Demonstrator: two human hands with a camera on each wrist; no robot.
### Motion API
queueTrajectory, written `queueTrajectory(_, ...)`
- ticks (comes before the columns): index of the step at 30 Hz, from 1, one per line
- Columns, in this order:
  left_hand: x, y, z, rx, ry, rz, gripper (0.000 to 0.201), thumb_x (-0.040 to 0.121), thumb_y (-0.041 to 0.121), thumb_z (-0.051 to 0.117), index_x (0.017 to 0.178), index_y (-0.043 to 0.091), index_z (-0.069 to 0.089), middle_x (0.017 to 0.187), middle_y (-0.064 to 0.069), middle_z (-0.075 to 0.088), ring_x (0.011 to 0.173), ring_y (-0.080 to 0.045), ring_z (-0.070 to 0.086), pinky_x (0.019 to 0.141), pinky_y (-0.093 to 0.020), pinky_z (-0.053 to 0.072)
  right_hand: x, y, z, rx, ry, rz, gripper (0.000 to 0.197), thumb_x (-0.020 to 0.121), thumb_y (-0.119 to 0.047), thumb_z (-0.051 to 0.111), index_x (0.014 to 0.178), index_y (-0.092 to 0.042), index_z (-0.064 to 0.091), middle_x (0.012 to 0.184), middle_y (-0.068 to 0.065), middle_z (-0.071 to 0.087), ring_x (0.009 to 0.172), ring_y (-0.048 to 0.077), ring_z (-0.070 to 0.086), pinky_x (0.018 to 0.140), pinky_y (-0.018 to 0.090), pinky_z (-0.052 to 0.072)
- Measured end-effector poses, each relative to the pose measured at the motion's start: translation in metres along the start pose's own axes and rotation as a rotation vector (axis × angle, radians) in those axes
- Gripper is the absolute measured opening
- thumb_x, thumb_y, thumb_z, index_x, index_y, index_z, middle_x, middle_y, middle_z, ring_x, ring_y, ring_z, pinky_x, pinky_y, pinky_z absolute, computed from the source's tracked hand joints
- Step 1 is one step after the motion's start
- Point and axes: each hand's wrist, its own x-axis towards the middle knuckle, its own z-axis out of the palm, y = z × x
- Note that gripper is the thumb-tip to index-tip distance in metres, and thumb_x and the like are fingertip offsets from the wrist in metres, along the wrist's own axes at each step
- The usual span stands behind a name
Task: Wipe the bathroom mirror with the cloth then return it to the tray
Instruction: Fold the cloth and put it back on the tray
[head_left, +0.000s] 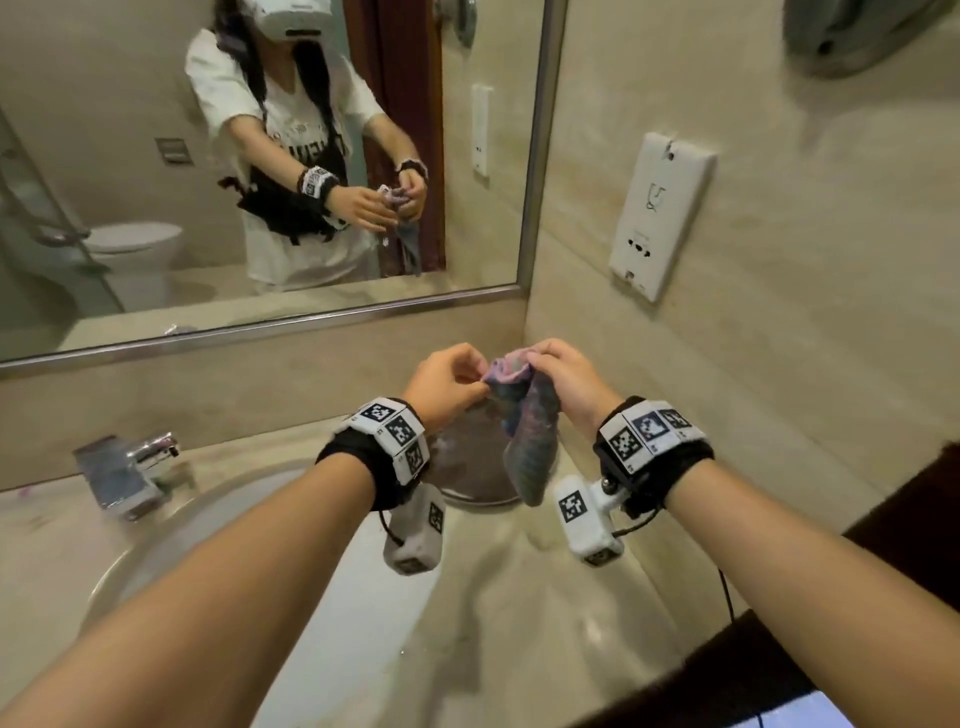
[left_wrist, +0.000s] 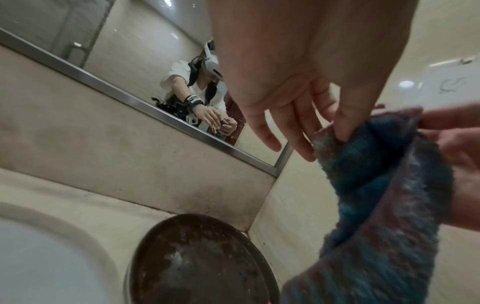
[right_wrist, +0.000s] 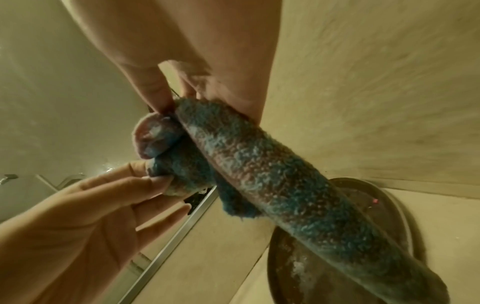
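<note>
A fuzzy blue and pink cloth (head_left: 527, 421) (left_wrist: 374, 195) (right_wrist: 272, 176) hangs in the air over a round dark tray (head_left: 467, 467) (left_wrist: 197, 263) (right_wrist: 345, 246) in the counter's back right corner. My left hand (head_left: 457, 376) (left_wrist: 335, 131) pinches the cloth's top left edge. My right hand (head_left: 558, 371) (right_wrist: 166, 107) pinches its top right edge, and the rest drapes down beside that wrist. The mirror (head_left: 260, 156) (left_wrist: 145, 61) covers the wall behind, framed in metal, and reflects me holding the cloth.
A white basin (head_left: 322, 597) lies below my left arm, with a chrome tap (head_left: 130, 467) at its left. A white socket plate (head_left: 660, 213) is fixed to the right wall. The beige counter (head_left: 545, 623) runs to a dark front edge at lower right.
</note>
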Motion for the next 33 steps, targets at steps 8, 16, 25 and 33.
queueTrajectory(8,0.002,0.001,0.029,0.081,-0.095,0.000,0.030,0.078,0.002,0.065,0.068,0.028,0.051,0.076,-0.007,0.060,0.072,-0.020,0.055,0.073,-0.032,0.048,-0.002,0.038,-0.040,-0.036,0.248,0.101,0.031,0.090,-0.003,0.053,0.063,-0.019,0.050,0.074,0.004,0.055,0.083,0.020,0.052,0.080,0.037,0.045)
queueTrajectory(16,0.006,0.007,0.031,0.000,-0.063,-0.011,0.012,0.084,0.001,0.060,0.083,0.013,0.062,0.086,-0.011,0.064,0.081,-0.020,0.059,0.078,-0.036,0.052,-0.008,0.051,-0.040,-0.026,0.237,0.183,0.027,0.098,-0.014,0.040,0.074,-0.016,0.054,0.093,0.007,0.057,0.092,0.021,0.053,0.087,0.033,0.041)
queueTrajectory(25,0.011,0.002,0.026,0.050,-0.014,-0.035,0.007,0.088,0.009,0.058,0.083,0.015,0.059,0.085,-0.007,0.061,0.080,-0.019,0.055,0.083,-0.039,0.051,-0.020,0.053,-0.042,0.136,-0.017,0.136,0.035,0.088,-0.016,0.061,0.119,-0.003,0.051,0.118,0.012,0.058,0.102,0.020,0.058,0.085,0.025,0.050)
queueTrajectory(33,0.010,0.003,0.028,0.063,-0.005,-0.036,0.019,0.089,0.007,0.055,0.076,0.022,0.052,0.076,0.006,0.055,0.080,-0.019,0.053,0.081,-0.040,0.050,-0.016,0.048,-0.043,0.090,0.119,0.063,0.015,0.089,-0.012,0.059,0.076,-0.014,0.052,0.083,0.004,0.063,0.073,0.014,0.059,0.063,0.022,0.048)
